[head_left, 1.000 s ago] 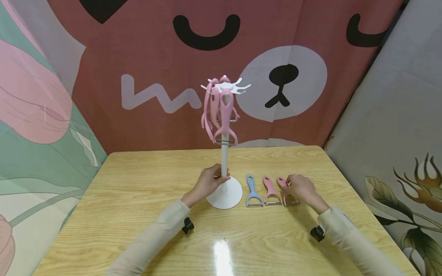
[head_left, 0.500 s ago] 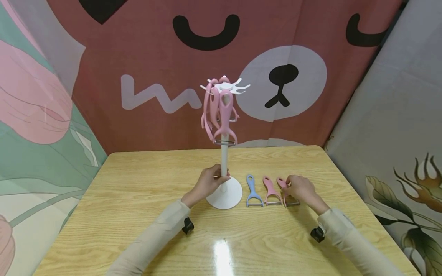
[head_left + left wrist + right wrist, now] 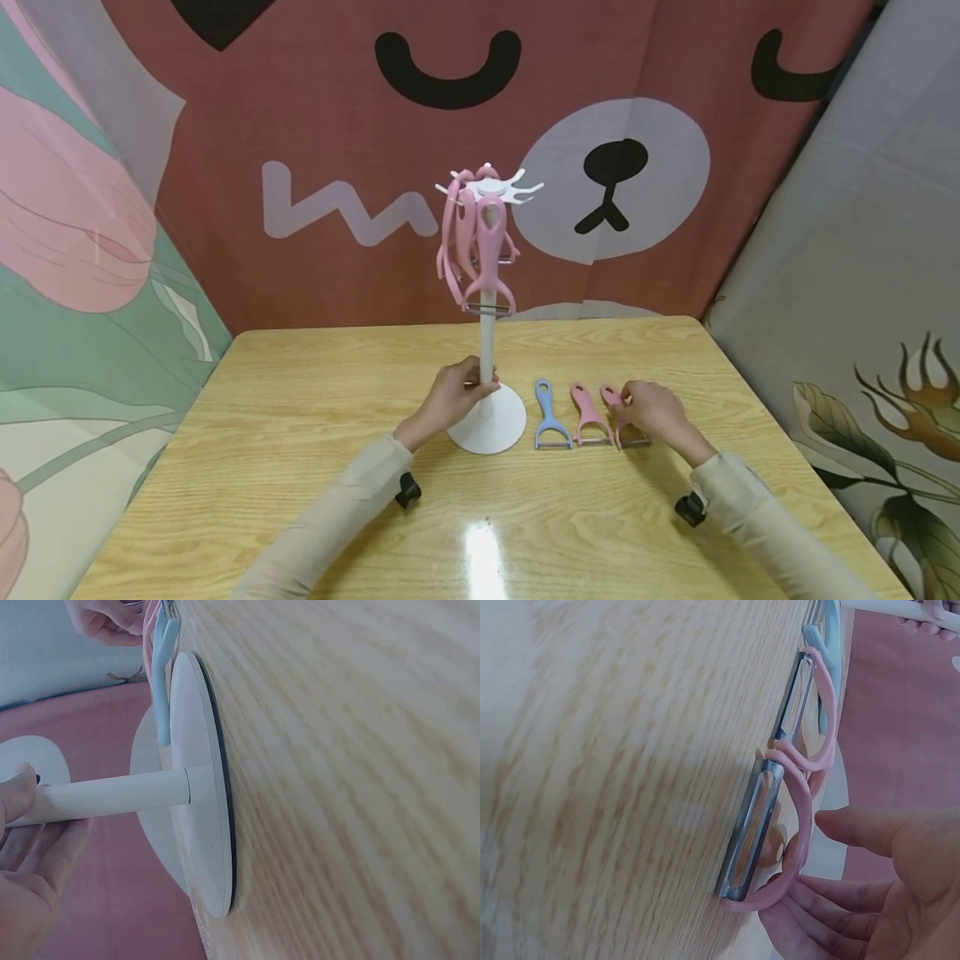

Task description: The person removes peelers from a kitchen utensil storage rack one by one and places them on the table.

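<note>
In the head view, my left hand grips the lower pole of a white hanging stand, just above its round base. Several pink Y-shaped peelers hang from the hooks at its top, bunched on the left and front. To the right of the base lie a blue peeler and a pink peeler side by side. My right hand pinches the rightmost pink peeler between thumb and fingers, its blade end low at the tabletop. The hand hides part of its handle.
The stand and peelers are on a wood-grain table, whose far edge meets a printed red curtain. More patterned cloth hangs on the right side. Hooks on the stand's right carry nothing.
</note>
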A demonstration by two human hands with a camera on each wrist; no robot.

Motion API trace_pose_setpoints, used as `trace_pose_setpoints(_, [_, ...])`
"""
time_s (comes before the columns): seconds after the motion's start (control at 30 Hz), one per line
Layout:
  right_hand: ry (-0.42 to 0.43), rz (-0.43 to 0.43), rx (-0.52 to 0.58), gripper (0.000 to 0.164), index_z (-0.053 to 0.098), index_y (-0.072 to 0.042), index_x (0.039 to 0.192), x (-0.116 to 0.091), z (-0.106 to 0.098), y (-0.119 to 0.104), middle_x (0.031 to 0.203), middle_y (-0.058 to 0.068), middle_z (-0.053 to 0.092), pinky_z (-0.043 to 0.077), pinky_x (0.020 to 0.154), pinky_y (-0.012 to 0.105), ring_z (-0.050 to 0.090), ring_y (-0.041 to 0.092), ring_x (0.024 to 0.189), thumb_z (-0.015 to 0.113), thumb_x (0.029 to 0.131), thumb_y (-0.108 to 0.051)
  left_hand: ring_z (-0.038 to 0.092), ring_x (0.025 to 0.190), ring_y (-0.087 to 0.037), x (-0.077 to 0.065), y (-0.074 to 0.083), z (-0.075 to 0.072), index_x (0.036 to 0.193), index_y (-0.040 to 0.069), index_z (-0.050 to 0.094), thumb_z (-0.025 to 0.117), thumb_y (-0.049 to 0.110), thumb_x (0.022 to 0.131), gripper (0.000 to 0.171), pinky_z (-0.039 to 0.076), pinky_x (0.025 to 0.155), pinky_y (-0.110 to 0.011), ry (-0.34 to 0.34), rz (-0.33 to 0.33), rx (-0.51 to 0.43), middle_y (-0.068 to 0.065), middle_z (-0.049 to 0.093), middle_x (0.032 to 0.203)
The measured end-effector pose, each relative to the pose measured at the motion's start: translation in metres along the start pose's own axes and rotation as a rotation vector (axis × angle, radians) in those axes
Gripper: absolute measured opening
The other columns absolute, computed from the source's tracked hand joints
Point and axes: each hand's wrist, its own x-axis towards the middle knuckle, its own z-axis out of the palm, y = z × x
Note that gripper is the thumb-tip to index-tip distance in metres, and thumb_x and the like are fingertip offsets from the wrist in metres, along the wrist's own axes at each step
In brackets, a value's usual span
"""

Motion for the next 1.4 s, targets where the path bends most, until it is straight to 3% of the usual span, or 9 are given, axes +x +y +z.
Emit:
trace_pose_setpoints(0.33, [0.029, -0.024, 0.024, 0.039, 0.066, 0.006, 0.111, -0.001, -0.001, -0.003, 0.091, 0.017, 0.069, 0.046, 0.050, 0.034, 0.055, 0.021, 0.062, 0.060, 0.098, -0.030, 0.071, 0.086, -0.018, 0.001, 0.001, -0.001, 0.106, 0.001, 0.066, 0.073, 0.011, 0.091, 0.020, 0.057, 0.076, -0.022, 0.007, 0.010, -0.001, -0.006, 0.073, 0.093])
trace_pose_setpoints(0.67, [0.081, -0.025, -0.016, 0.037, 0.065, 0.006, 0.113, 0.000, -0.001, -0.005, 0.092, 0.019, 0.068, 0.043, 0.047, 0.033, 0.053, 0.021, 0.059, 0.062, 0.098, -0.027, 0.071, 0.086, -0.019, 0.002, 0.000, 0.000, 0.105, 0.001, 0.066, 0.073, 0.011, 0.091, 0.019, 0.057, 0.076, -0.022, 0.003, 0.007, -0.003, -0.007, 0.073, 0.093])
trace_pose_setpoints(0.93, [0.120, -0.055, 0.003, 0.035, 0.065, 0.007, 0.111, 0.001, -0.002, -0.004, 0.084, 0.013, 0.067, 0.044, 0.047, 0.034, 0.054, 0.020, 0.058, 0.061, 0.098, -0.026, 0.072, 0.087, -0.019, 0.001, 0.000, -0.001, 0.105, 0.001, 0.066, 0.073, 0.012, 0.091, 0.019, 0.057, 0.077, -0.022, -0.006, -0.005, -0.001, -0.007, 0.073, 0.093])
trace_pose_setpoints(1.4, [0.359, -0.169, 0.054, 0.022, 0.066, 0.006, 0.105, 0.001, -0.006, -0.016, 0.077, 0.010, 0.063, 0.044, 0.044, 0.035, 0.055, 0.019, 0.056, 0.065, 0.094, -0.013, 0.072, 0.087, -0.018, 0.000, 0.000, -0.001, 0.105, 0.002, 0.066, 0.073, 0.012, 0.091, 0.019, 0.058, 0.076, -0.023, -0.007, -0.015, -0.002, -0.006, 0.073, 0.093])
